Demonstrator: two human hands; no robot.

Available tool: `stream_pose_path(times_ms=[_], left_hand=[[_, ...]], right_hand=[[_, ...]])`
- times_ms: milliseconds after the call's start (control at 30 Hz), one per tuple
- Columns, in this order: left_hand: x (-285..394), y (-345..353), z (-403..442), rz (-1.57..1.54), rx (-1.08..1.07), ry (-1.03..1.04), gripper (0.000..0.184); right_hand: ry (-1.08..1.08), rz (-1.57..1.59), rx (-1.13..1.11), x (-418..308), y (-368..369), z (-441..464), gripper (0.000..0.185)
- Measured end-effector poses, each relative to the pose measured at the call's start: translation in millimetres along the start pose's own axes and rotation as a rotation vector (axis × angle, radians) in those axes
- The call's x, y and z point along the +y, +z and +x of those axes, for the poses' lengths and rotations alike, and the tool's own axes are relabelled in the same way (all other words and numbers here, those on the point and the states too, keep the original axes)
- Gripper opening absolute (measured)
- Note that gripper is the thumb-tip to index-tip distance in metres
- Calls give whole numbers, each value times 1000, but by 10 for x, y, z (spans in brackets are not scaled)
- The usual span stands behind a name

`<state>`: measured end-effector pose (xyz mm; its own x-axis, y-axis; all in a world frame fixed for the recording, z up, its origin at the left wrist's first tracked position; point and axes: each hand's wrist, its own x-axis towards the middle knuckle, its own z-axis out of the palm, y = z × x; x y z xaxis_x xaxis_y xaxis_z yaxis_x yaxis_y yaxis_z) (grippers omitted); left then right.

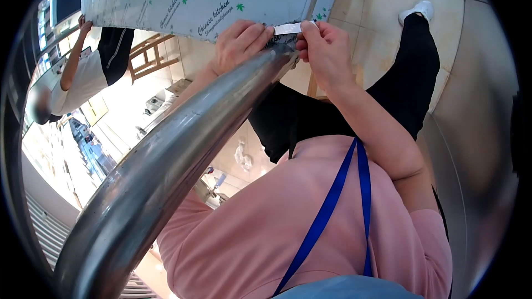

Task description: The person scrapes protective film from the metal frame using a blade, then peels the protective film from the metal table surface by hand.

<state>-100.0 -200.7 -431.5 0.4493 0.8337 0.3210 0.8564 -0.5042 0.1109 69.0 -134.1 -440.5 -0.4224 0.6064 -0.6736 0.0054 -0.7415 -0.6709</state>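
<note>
A short silvery-white strip [287, 29], which looks like foil tape, stretches between my two hands at the edge of a printed sheet. My right hand [327, 50] pinches the strip's right end between thumb and fingers. At the strip's left end, the curled fingers of my left hand [239, 44] press together; their exact hold is partly hidden. Behind and above both hands lies the pale sheet [199, 0] with green and black leaves and "Chinese kitchen" lettering. A thick metal pipe [183, 133] crosses in front of me, its upper end just below the strip.
Another person [83, 75] stands at far left, one hand at the sheet's corner. A wooden stool [148, 58] stands behind the sheet. Crumpled white material [242, 155] lies on the tiled floor [382, 0]. A blue lanyard [327, 210] hangs across my pink shirt.
</note>
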Motion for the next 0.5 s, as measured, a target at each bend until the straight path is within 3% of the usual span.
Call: stream_pose_path(times_ms=[100, 233, 333, 500], left_hand=[[138, -32, 60, 8, 48, -63, 38], [122, 24, -7, -100, 125, -111, 39], [45, -34, 14, -142, 62, 17, 27], [21, 14, -68, -35, -3, 6, 30]], right_hand=[[-8, 110, -45, 18, -16, -39, 28], [4, 27, -56, 41, -102, -200, 28], [10, 40, -21, 82, -139, -262, 28], [60, 120, 30, 111, -132, -273, 28]])
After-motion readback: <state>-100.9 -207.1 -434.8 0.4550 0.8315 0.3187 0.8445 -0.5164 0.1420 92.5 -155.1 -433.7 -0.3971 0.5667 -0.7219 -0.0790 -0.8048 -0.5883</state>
